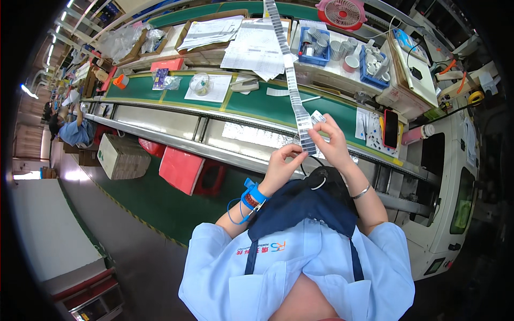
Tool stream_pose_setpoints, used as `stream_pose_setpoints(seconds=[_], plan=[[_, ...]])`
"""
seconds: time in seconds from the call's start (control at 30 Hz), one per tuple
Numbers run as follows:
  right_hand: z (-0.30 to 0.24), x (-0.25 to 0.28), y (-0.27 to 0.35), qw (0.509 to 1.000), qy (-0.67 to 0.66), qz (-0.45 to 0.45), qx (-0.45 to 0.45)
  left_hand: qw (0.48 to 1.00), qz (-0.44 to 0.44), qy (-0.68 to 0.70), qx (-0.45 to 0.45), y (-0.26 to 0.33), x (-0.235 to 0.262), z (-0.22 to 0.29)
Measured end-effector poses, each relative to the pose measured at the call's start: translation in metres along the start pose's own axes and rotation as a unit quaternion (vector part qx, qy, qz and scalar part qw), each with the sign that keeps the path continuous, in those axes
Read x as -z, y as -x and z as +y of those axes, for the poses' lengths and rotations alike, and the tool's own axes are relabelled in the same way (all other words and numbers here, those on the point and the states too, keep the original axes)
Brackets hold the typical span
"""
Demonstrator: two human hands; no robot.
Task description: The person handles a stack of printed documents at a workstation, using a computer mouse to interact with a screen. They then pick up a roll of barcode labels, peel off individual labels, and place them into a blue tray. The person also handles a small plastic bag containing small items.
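Observation:
A long strip of printed labels hangs down from the top of the view, across the bench to my hands. My left hand is closed in a pinch at the strip's lower end. Just right of it, my right hand is closed too, thumb and forefinger at the strip's edge. A small white label piece shows at the right fingertips; whether it is joined to the strip I cannot tell. On my left wrist sits a blue wrist strap with a cord.
Behind my hands runs a green conveyor with metal rails, bearing papers and a phone. Above it stand blue bins of white rolls and a pink fan. A red stool is lower left; a white machine stands right.

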State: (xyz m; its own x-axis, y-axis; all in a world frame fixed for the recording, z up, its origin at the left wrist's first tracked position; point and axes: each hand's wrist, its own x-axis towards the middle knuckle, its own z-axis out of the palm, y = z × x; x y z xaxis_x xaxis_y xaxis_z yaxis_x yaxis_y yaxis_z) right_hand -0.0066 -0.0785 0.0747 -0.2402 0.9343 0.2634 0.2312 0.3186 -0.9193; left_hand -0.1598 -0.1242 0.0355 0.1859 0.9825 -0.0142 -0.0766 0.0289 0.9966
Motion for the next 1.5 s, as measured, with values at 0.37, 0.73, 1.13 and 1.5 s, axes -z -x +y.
stream_pose_setpoints(seconds=[0.37,0.73,1.13,1.5], plan=[[0.001,0.033,-0.014,0.987,-0.139,0.065,-0.044,0.962,0.055,0.261,0.06,-0.01,0.024,0.041],[-0.013,0.028,-0.004,0.998,-0.05,-0.003,-0.047,0.97,0.075,0.231,-0.002,-0.018,0.021,0.054],[-0.034,0.005,0.001,0.994,0.034,-0.103,-0.027,0.972,0.054,0.227,-0.016,-0.03,0.008,0.061],[-0.036,0.01,0.002,0.994,0.06,-0.084,-0.026,0.974,0.027,0.223,0.037,-0.032,0.008,0.047]])
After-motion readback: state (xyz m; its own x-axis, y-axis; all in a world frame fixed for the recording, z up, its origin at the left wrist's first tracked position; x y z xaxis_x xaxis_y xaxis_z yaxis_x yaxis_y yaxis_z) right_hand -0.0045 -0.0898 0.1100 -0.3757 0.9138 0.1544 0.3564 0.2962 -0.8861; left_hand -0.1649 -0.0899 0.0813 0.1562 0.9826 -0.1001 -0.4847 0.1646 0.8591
